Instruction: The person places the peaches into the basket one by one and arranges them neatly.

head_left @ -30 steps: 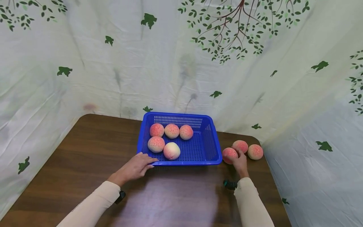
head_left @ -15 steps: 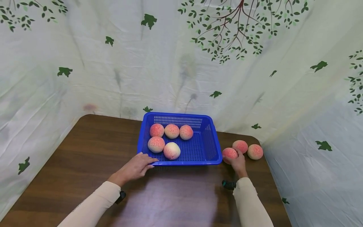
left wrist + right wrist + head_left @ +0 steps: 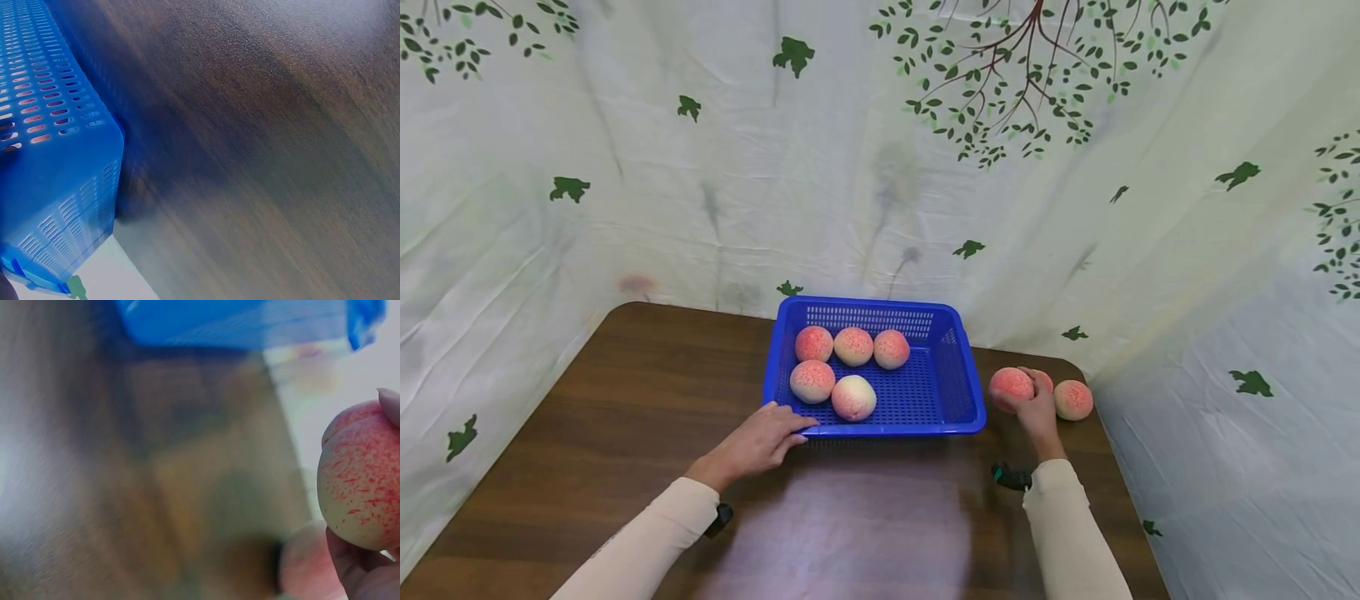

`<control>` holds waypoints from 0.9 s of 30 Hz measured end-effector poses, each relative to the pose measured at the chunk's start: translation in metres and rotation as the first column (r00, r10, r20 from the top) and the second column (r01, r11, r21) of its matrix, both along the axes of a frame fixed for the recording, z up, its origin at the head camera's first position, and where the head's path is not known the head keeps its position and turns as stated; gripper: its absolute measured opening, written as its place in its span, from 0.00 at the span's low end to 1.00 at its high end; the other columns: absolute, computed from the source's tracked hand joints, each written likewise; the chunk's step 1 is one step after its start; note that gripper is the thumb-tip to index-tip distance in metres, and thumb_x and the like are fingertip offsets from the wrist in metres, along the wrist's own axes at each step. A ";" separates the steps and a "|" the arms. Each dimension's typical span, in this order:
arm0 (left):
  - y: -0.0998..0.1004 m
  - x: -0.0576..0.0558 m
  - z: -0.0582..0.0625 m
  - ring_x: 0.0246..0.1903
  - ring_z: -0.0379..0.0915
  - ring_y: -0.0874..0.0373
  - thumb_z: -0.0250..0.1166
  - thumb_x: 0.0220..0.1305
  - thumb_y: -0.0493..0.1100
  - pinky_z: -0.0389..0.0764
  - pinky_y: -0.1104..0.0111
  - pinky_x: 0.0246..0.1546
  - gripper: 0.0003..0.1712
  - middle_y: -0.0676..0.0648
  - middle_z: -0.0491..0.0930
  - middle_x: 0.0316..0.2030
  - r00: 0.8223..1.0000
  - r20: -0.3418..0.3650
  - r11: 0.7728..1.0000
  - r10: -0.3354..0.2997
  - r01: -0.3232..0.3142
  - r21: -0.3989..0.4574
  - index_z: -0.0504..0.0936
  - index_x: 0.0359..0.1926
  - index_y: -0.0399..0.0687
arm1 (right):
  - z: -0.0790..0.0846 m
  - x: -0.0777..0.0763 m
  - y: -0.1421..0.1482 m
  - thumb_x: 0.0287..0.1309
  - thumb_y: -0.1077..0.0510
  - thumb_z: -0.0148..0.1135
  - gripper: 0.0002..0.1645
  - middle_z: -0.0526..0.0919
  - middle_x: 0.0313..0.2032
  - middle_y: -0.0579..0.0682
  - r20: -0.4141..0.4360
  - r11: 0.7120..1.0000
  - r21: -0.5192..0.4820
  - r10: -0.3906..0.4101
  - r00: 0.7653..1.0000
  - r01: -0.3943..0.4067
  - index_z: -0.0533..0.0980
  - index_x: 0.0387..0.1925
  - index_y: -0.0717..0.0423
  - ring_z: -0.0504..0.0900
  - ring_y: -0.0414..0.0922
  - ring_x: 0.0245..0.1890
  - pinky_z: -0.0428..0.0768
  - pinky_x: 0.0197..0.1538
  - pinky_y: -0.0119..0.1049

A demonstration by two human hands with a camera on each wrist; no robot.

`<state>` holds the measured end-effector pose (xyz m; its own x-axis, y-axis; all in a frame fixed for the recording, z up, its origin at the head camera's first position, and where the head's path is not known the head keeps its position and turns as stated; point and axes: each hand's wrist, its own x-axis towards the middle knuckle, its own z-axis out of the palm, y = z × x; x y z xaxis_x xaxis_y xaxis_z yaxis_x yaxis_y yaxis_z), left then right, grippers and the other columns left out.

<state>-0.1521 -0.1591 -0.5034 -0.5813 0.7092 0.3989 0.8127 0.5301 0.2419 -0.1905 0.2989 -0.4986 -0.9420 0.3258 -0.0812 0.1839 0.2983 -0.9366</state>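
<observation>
My right hand [image 3: 1037, 417] grips a pink-red peach [image 3: 1011, 387] to the right of the basket. In the right wrist view this peach [image 3: 362, 481] is up off the table, between thumb and fingers. A second peach [image 3: 1043, 381] shows partly behind that hand, and a third peach [image 3: 1072, 400] lies just right of it. My left hand [image 3: 760, 442] holds the front left rim of a blue plastic basket [image 3: 887, 431], fingers over the edge and thumb below. Several peaches [image 3: 853, 398] sit in the basket's left and middle part. The left wrist view shows the basket's perforated side [image 3: 62, 181].
The brown wooden table [image 3: 647, 400] carries everything. Behind it and at both sides hangs a pale curtain [image 3: 842, 192] with a leaf print, close to the basket's back. The table's right edge runs near the loose peaches.
The peach in my right hand has risen off the table and shifted slightly away from me, now covering most of the peach behind. My left hand and the basket stay put.
</observation>
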 end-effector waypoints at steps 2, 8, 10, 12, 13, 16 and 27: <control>0.000 0.000 0.000 0.31 0.73 0.56 0.66 0.59 0.37 0.69 0.64 0.36 0.14 0.49 0.80 0.30 1.000 -0.002 1.000 -0.001 0.001 0.001 0.82 0.47 0.39 | 0.008 -0.002 -0.003 0.53 0.62 0.70 0.44 0.63 0.66 0.60 -0.002 0.999 -0.035 -0.013 1.000 0.012 0.58 0.68 0.58 0.64 0.55 0.63 0.63 0.65 0.50; -0.001 0.000 0.002 0.32 0.73 0.56 0.65 0.60 0.37 0.69 0.64 0.36 0.14 0.49 0.81 0.30 1.000 0.008 1.000 0.000 0.000 0.000 0.82 0.47 0.39 | 0.032 -0.007 -0.013 0.50 0.57 0.74 0.47 0.66 0.65 0.57 -0.009 0.998 -0.066 -0.023 1.000 0.022 0.60 0.68 0.55 0.66 0.52 0.61 0.65 0.64 0.48; -0.001 0.000 0.003 0.32 0.73 0.56 0.65 0.61 0.37 0.69 0.64 0.36 0.14 0.49 0.81 0.31 1.000 0.016 1.000 0.003 -0.003 -0.003 0.82 0.47 0.39 | 0.039 -0.008 -0.018 0.49 0.55 0.75 0.47 0.67 0.64 0.56 -0.014 0.998 -0.061 -0.011 1.000 0.010 0.60 0.68 0.55 0.67 0.52 0.61 0.66 0.63 0.48; -0.001 0.000 0.003 0.32 0.73 0.56 0.65 0.61 0.38 0.69 0.64 0.36 0.14 0.49 0.81 0.31 1.000 0.028 1.000 0.006 -0.006 -0.008 0.82 0.48 0.39 | 0.046 -0.010 -0.024 0.49 0.54 0.75 0.48 0.68 0.64 0.56 -0.017 0.999 -0.046 0.005 1.000 -0.006 0.61 0.68 0.54 0.67 0.51 0.61 0.66 0.64 0.49; -0.001 0.000 0.003 0.32 0.73 0.56 0.65 0.61 0.38 0.69 0.64 0.36 0.14 0.49 0.81 0.31 0.999 0.032 1.000 0.009 -0.009 -0.010 0.82 0.48 0.39 | 0.049 -0.011 -0.028 0.49 0.55 0.75 0.47 0.68 0.64 0.56 -0.021 0.999 -0.048 0.015 1.000 -0.016 0.61 0.68 0.53 0.67 0.52 0.61 0.66 0.63 0.49; -0.001 0.000 0.004 0.31 0.73 0.56 0.65 0.61 0.38 0.68 0.65 0.36 0.14 0.49 0.81 0.31 0.999 0.039 1.000 0.012 -0.012 -0.013 0.82 0.48 0.39 | 0.057 -0.014 -0.039 0.50 0.58 0.74 0.46 0.68 0.64 0.57 -0.039 0.997 -0.055 0.053 0.998 -0.056 0.60 0.68 0.53 0.68 0.52 0.61 0.66 0.63 0.49; -0.001 0.000 0.001 0.32 0.75 0.56 0.66 0.58 0.37 0.70 0.64 0.36 0.14 0.48 0.82 0.31 1.000 -0.013 1.000 -0.015 0.015 0.021 0.82 0.47 0.38 | 0.056 -0.032 -0.090 0.48 0.59 0.75 0.44 0.71 0.60 0.58 -0.089 0.979 -0.079 0.183 0.979 -0.190 0.64 0.65 0.56 0.71 0.54 0.58 0.70 0.60 0.51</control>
<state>-0.1518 -0.1600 -0.5028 -0.5653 0.7090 0.4216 0.8237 0.5128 0.2421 -0.2228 0.2085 -0.4428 -0.9901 0.1385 -0.0227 0.0555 0.2375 -0.9698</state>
